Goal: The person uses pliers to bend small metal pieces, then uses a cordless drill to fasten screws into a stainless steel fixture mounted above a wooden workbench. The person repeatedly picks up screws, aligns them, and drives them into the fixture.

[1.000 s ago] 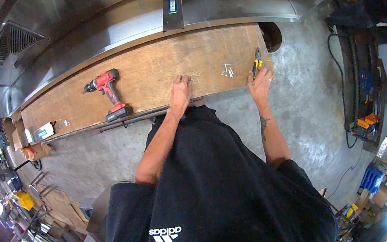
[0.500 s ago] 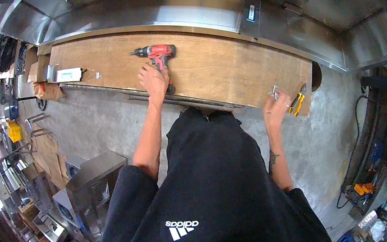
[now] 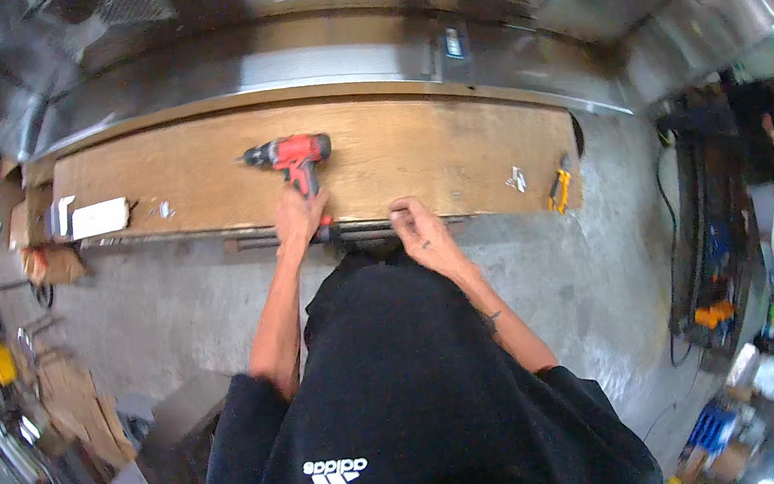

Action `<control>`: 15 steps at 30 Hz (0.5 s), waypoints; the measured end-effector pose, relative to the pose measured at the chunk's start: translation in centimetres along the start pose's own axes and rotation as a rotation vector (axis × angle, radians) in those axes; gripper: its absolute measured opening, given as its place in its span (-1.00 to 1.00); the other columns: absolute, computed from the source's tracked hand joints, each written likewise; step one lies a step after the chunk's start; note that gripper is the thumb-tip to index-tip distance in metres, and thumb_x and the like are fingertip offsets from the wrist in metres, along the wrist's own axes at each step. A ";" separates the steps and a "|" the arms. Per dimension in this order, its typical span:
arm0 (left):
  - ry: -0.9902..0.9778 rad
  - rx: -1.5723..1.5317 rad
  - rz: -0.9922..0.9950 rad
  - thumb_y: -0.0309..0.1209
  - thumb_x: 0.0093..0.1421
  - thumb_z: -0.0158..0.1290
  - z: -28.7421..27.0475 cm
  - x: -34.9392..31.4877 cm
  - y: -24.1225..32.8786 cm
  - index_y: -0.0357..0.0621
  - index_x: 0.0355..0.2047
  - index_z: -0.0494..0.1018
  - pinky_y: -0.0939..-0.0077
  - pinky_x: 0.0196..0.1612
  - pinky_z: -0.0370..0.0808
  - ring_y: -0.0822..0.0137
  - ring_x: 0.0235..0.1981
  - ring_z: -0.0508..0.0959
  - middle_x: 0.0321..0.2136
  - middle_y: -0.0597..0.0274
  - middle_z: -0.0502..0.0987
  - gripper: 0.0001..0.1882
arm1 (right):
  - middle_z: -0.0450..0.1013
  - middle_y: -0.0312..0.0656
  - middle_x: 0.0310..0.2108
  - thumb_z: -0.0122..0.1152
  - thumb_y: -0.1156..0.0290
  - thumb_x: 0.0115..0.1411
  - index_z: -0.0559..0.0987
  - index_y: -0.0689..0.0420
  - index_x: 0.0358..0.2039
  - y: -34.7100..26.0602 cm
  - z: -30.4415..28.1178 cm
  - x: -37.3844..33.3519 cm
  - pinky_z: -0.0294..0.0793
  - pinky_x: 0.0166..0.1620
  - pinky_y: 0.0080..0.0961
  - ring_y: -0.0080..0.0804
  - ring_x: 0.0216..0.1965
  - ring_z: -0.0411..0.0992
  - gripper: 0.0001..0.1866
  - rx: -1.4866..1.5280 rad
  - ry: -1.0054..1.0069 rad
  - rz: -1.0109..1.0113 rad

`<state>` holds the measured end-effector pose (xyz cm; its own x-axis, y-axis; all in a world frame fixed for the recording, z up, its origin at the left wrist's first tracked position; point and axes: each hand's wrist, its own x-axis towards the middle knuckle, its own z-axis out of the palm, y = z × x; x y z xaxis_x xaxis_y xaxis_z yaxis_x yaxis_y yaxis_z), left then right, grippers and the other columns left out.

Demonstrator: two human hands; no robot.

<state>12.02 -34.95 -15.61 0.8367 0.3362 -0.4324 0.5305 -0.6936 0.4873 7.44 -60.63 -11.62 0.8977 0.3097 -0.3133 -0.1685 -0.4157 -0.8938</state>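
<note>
A red and black cordless drill (image 3: 297,151) lies over the wooden board, its chuck toward the left. My left hand (image 3: 300,213) is wrapped round the lower part of its grip. Close to the board's front edge, right of the drill, my right hand (image 3: 421,232) has its fingers pinched together. Whatever they hold, if anything, is too small and blurred to name. Small silvery metal pieces (image 3: 518,180) lie toward the board's right end, beside yellow-handled pliers (image 3: 559,188).
The wooden board (image 3: 394,160) runs beneath a stainless steel hood (image 3: 329,67). At its left end are a white flat box (image 3: 100,219) and small metal bits (image 3: 165,209). Another person (image 3: 764,116) is at the far right. Steel units (image 3: 183,421) stand on the lower left floor.
My right hand has left the metal pieces by the pliers and moved left toward the drill. My left hand now grips the drill's handle more closely. The whole view has shifted.
</note>
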 end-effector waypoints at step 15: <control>-0.356 -0.350 1.022 -0.36 0.28 0.07 0.2 -9.5 15.9 -0.28 -0.07 0.50 0.13 0.05 0.46 -0.13 -0.01 0.52 -0.14 -0.13 0.57 -0.72 | 0.55 -0.08 -0.12 0.20 0.32 0.34 0.37 0.19 0.25 -2.3 -10.6 -6.8 0.55 -0.08 -0.34 -0.39 -0.20 0.55 -0.49 0.774 0.648 0.061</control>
<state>12.48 -49.33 -3.88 0.8429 -0.5232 0.1256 -0.3223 -0.3041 0.8965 5.98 -70.85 -4.04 0.8880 -0.3132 -0.3368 -0.2330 0.3251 -0.9165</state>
